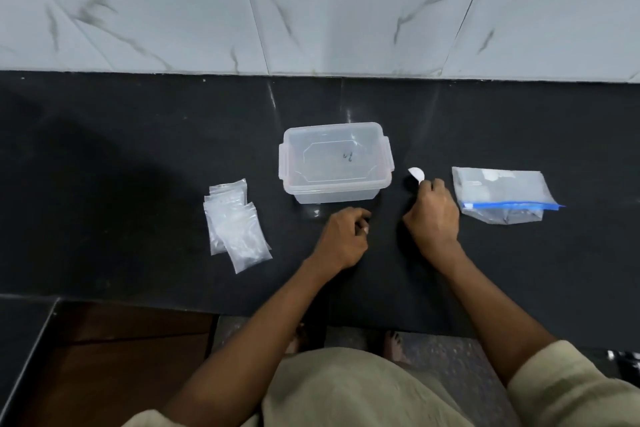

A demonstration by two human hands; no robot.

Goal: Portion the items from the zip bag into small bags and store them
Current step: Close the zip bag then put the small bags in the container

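Clear box (pixel 335 163) mid-counter (pixel 138 149), lid on. Small bags (pixel 235 225) piled to box's left, flat on counter. Zip bag (pixel 502 196) well right of box, blue seal toward person. R hand (pixel 433 215) btwn box & zip bag, fingers curled round white spoon (pixel 416 174). L hand (pixel 343 236) just in front of box, fingers curled; contents can't tell.

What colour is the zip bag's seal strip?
Blue, along the zip bag near edge; head view, the only one.
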